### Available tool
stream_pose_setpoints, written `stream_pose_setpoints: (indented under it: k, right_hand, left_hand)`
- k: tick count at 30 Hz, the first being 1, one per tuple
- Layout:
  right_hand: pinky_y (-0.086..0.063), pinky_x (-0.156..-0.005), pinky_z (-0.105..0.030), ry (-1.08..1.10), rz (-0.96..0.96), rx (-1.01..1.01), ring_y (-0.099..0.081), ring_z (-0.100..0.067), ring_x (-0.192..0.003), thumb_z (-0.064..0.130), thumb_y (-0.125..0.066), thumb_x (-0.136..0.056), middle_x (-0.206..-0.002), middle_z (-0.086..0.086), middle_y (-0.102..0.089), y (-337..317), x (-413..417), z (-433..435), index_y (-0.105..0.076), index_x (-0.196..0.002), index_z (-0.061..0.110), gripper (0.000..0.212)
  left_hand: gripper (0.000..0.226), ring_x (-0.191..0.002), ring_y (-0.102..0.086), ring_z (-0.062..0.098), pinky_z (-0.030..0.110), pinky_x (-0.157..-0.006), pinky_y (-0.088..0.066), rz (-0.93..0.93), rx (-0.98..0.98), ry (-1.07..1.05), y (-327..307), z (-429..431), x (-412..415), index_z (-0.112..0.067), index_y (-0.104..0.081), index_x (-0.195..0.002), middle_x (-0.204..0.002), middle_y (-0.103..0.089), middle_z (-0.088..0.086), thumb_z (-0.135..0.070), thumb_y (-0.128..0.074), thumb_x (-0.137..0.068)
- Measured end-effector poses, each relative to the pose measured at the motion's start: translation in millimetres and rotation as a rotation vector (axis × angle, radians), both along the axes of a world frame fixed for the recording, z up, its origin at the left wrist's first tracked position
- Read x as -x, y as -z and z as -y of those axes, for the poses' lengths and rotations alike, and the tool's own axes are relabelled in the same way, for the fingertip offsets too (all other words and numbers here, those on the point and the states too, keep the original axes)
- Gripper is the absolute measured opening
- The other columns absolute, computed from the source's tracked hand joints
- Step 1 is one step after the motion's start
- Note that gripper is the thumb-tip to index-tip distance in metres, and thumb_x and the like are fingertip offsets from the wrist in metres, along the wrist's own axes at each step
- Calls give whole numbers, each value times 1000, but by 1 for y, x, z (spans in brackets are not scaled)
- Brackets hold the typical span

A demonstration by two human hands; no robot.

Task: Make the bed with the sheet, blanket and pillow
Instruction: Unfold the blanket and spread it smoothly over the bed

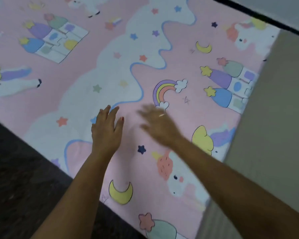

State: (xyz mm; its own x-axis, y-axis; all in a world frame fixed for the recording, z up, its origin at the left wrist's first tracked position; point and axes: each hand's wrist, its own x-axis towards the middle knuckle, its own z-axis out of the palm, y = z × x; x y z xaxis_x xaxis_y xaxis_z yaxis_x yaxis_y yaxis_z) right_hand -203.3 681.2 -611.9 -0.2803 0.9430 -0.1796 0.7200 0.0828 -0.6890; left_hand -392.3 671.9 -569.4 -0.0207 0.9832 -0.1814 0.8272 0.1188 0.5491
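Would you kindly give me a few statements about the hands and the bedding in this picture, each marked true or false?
1. The left hand and right hand are both over the sheet with fingers straight. True.
2. The left hand grips a pillow. False: it holds nothing, and no pillow is in view.
3. The sheet is plain white. False: it is pink, printed with unicorns, moons, stars and a rainbow.
4. A ring shows on the right hand. True.
5. A blanket covers the sheet. False: no blanket is in view.
6. Dark floor shows beside the bed's near edge. True.
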Motion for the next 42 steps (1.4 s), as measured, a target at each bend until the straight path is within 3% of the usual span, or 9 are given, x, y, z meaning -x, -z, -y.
stream_pose_setpoints:
  k: [4,7,11,20,24,29,35,38,42]
  right_hand:
    - [-26,-109,-48,657,574,-24,-25,-32,-141,57,-11,-92,-154,-16,-27,6,-167,-21,-28,-148,14,73]
    - [-10,-118,-47,785,623,142,-9,-32,-146,53,-19,-99,-159,-15,-8,11,-211,-14,-10,-153,17,66]
    - [-7,-117,-48,803,678,105,-8,-28,-147,52,-22,-99,-160,-9,-6,22,-175,-43,-8,-153,16,66]
    - [-8,-116,-46,465,564,-62,-18,-23,-146,57,-21,-94,-158,-3,-22,32,51,-90,-23,-151,19,68]
    - [-22,-114,-48,365,469,-142,-35,-25,-140,52,-33,-93,-151,-5,-38,32,180,-84,-41,-144,17,63]
    - [-19,-115,-47,194,418,-160,-32,-25,-141,51,-34,-94,-150,-4,-39,22,313,-84,-41,-144,16,62]
    - [-22,-110,-40,-386,278,-338,-45,-23,-132,53,-34,-89,-142,-4,-50,6,379,-113,-50,-137,18,61]
    - [-24,-105,-37,-16,289,-385,-55,-33,-122,45,-40,-87,-134,-15,-56,16,344,-157,-54,-131,6,61]
    - [-17,-114,-46,473,545,-55,-27,-32,-142,56,-14,-91,-154,-13,-30,26,275,-190,-30,-148,10,75]
  left_hand:
    - [46,-146,-11,21,47,-115,-14,-50,71,60,6,-18,-9,-22,-35,-145,-157,-23,1,-32,-38,-100]
    - [47,-146,-10,22,53,-115,-12,-75,83,119,17,-40,-19,-24,-33,-146,-157,-22,1,-32,-38,-100]
    - [50,-146,-11,24,55,-112,-12,-160,66,201,35,-71,-23,-25,-27,-148,-157,-20,2,-34,-36,-100]
    - [58,-140,-27,30,56,-107,-25,-349,-45,458,58,-108,79,-25,-35,-146,-153,-30,7,-46,-24,-93]
    - [56,-140,-29,30,54,-108,-25,-392,17,359,49,-113,167,-26,-34,-146,-152,-33,8,-42,-21,-94]
    - [59,-145,-18,26,53,-113,-16,-453,98,229,38,-135,275,-31,-25,-149,-157,-23,5,-47,-14,-93]
    - [52,-147,-4,23,56,-113,-11,-438,177,-17,23,-161,363,-36,-14,-150,-160,-6,1,-42,-27,-101]
    - [53,-146,-4,25,58,-112,-12,-390,213,-172,18,-171,390,-35,-13,-150,-160,-4,2,-41,-30,-100]
    - [55,-146,-2,27,59,-112,-13,-381,192,-234,13,-189,404,-27,-12,-152,-160,-3,5,-38,-30,-101]
